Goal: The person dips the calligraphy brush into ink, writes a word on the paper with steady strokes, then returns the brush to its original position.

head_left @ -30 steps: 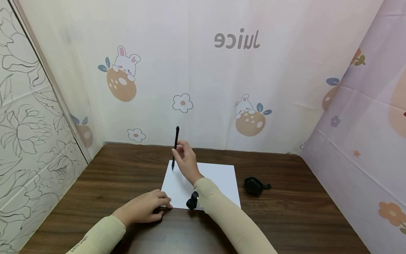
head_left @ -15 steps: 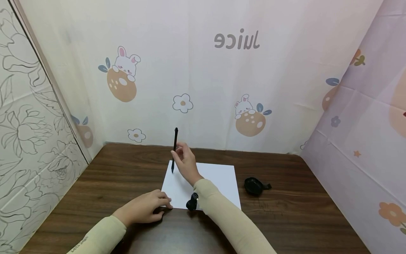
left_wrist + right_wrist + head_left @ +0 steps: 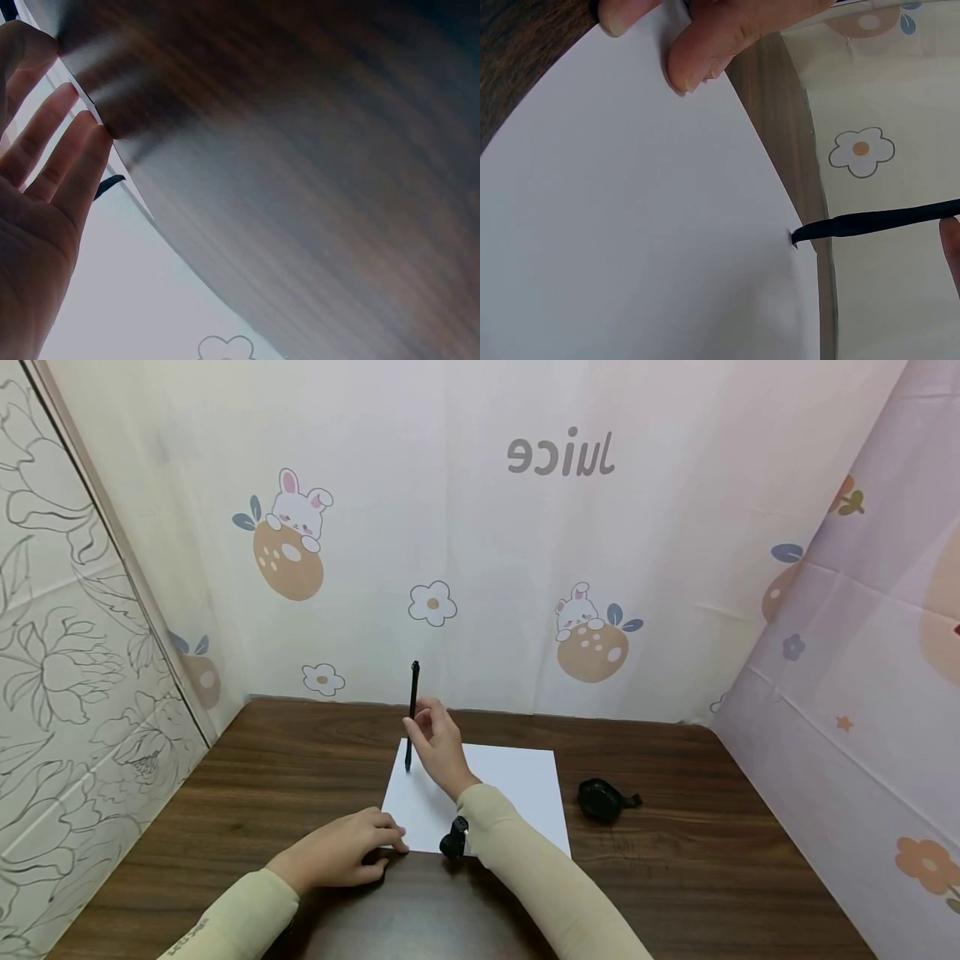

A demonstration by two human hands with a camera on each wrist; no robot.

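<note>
A sheet of white paper [image 3: 521,789] lies on the wooden table. My right hand [image 3: 444,752] pinches a slim black brush [image 3: 414,689] between thumb and fingers, nearly upright over the sheet's far left part. In the right wrist view, the brush's dark tip [image 3: 802,233] bends against the paper close to its edge. Whether a mark lies under it I cannot tell. My left hand [image 3: 348,847] rests at the near left corner, loosely bent fingers touching the paper. The left wrist view shows those fingertips [image 3: 101,135] along the paper's edge.
A small black dish [image 3: 600,799] with a short handle stands right of the paper. The wrist camera [image 3: 453,839] hangs under the right sleeve, over the paper's near edge. A printed curtain [image 3: 480,543] closes off the table's far side.
The brush has come slightly nearer, its tip moving a little down the left part of the paper, and it stands more upright. My left hand has stayed in place.
</note>
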